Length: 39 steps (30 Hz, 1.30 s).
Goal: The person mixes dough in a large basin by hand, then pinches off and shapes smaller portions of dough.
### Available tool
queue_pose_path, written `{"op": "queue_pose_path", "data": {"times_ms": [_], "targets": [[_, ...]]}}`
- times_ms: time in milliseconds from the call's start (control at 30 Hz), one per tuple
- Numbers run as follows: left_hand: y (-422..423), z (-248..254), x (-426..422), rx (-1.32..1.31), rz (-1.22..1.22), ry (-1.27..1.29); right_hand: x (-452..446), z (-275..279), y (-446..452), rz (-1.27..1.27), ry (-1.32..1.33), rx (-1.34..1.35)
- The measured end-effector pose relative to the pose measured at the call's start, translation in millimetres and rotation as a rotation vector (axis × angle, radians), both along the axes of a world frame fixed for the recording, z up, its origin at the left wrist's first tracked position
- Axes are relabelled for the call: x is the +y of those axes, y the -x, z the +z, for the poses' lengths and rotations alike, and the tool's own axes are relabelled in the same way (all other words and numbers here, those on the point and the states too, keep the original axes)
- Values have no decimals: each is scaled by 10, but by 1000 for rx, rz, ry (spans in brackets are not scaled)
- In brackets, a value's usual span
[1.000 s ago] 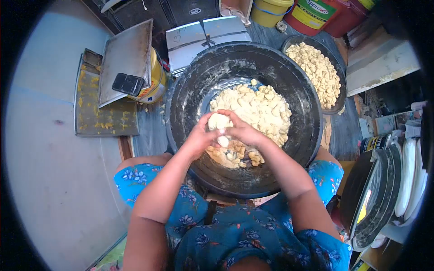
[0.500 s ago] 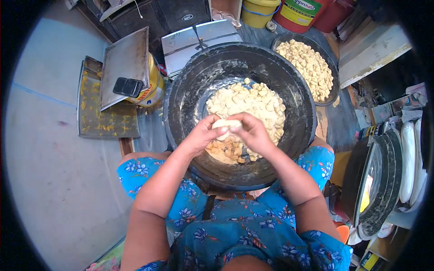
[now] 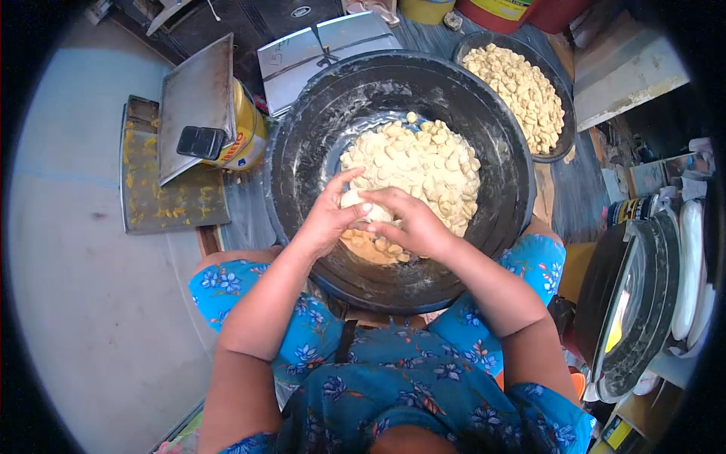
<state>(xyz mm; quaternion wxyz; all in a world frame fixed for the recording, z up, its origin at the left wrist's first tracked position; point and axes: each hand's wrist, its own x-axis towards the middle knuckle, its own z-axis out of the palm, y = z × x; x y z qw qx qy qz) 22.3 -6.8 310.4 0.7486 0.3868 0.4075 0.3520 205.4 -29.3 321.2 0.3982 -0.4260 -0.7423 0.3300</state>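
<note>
A large black basin [image 3: 503, 219] stands between my knees, with many small pale dough pieces [image 3: 423, 170] heaped in it. Over the near side of that heap, my left hand [image 3: 333, 213] and my right hand [image 3: 408, 221] curl round one pale lump of dough [image 3: 354, 199]. My fingers cover part of the lump. Below my hands, tan powder and browner pieces [image 3: 378, 248] lie against the basin's near wall.
A smaller black basin [image 3: 518, 98] of similar pieces stands at the back right. Strapped metal trays [image 3: 302, 64] lie behind the big basin. To the left, a phone [image 3: 200, 141] rests on a tray above a yellow bucket [image 3: 246, 136]. A black tub [image 3: 643, 295] leans at the right.
My hands have changed their grip: the left fingers are more raised and the right hand now reaches over the dough. The lump looks more compact. The whole view has shifted slightly.
</note>
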Motion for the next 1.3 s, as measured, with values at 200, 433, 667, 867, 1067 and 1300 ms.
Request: {"op": "queue_pose_path", "data": {"times_ms": [200,433,667,867,1067,1300], "targets": [[195,-70,282,-20,58,-61,52,290,-121,-130,140,44],[423,-682,450,673,-234,-278,-172,765,-389,241,38,123],[19,-2190,647,889,-307,163,-579,1236,-548,549,-594,476],[-395,-3904,405,904,141,-157,-494,1256,-465,433,-532,514],[-427,-3995,300,818,202,85,-402,1158,-330,504,-423,649],[-273,-3218,462,92,277,627,-383,1106,-458,560,-524,179]]}}
